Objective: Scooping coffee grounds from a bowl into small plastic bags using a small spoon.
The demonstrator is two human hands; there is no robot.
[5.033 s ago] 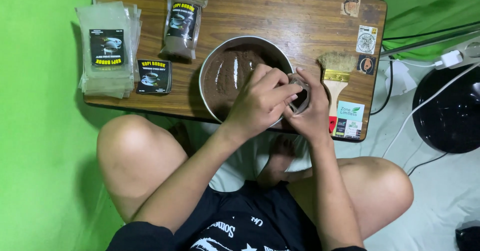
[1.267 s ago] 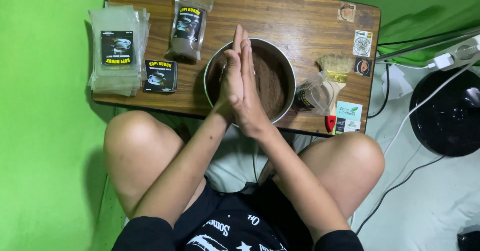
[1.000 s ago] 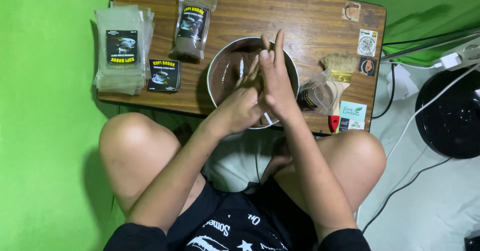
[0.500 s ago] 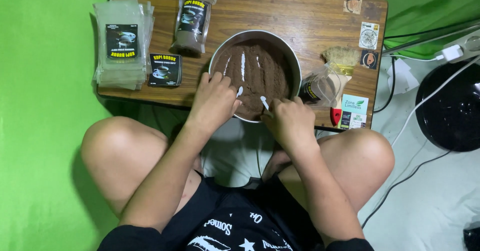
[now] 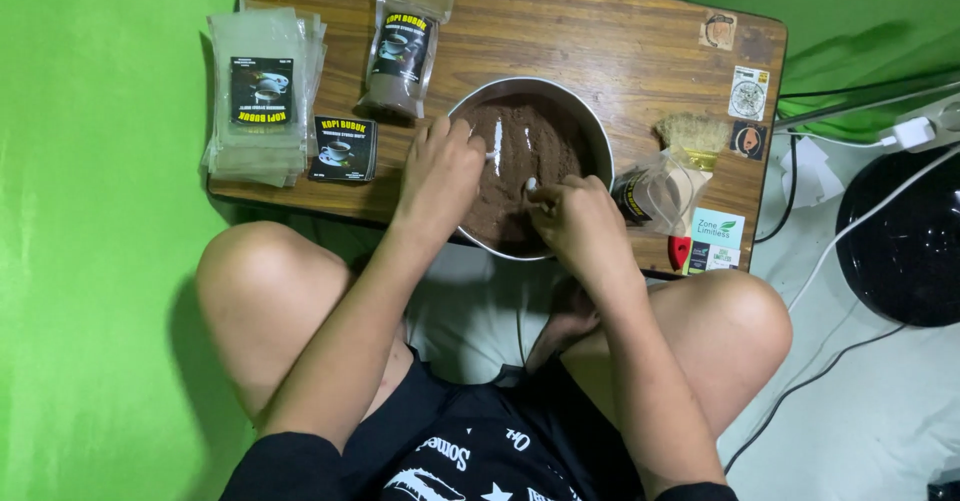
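A round metal bowl (image 5: 600, 136) of brown powder stands on the low wooden table (image 5: 560, 31). My left hand (image 5: 438, 176) lies over the bowl's left rim, fingers curled onto it, next to a thin shiny streak (image 5: 497, 146) in the powder. My right hand (image 5: 578, 226) is at the bowl's near edge, fingers bent inward over the powder and pinched around a small pale tip (image 5: 530, 183); what it belongs to I cannot tell.
On the table's left lie a stack of clear pouches (image 5: 262, 96), a small black label card (image 5: 342, 148) and a filled pouch (image 5: 405, 46). Right of the bowl are an open pouch (image 5: 655, 193) and a brush (image 5: 690, 136). A black round appliance (image 5: 900, 241) and cables lie on the floor at right.
My hands were pressed together upright above the bowl; they have parted and come down, the left onto the bowl's rim, the right into the powder at the near edge.
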